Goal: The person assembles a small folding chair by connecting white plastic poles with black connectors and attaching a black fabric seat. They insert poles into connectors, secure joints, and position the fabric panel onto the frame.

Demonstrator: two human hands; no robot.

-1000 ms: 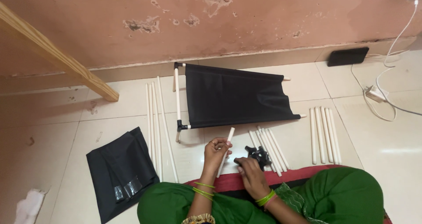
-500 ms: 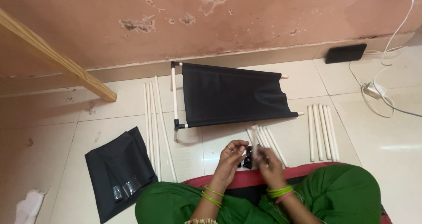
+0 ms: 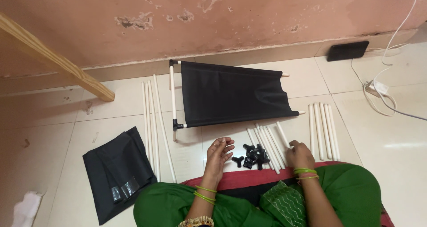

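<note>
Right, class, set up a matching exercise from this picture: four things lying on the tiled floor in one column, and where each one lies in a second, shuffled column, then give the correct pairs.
Things:
1. black connectors
2. folded black fabric
3. long white rods
4. black phone

Places:
A. by the wall at the far right
B. between the left hand and right hand
C. at the near left, by the knee
D. just left of the fabric frame

Pairs: 1-B, 2-C, 3-D, 4-A

A slanted wooden beam (image 3: 53, 60) leans by the peeling pink wall (image 3: 249, 18); a flat black rectangular device (image 3: 347, 50) and white cables (image 3: 382, 91) lie on the tiled floor (image 3: 44, 147).
</note>
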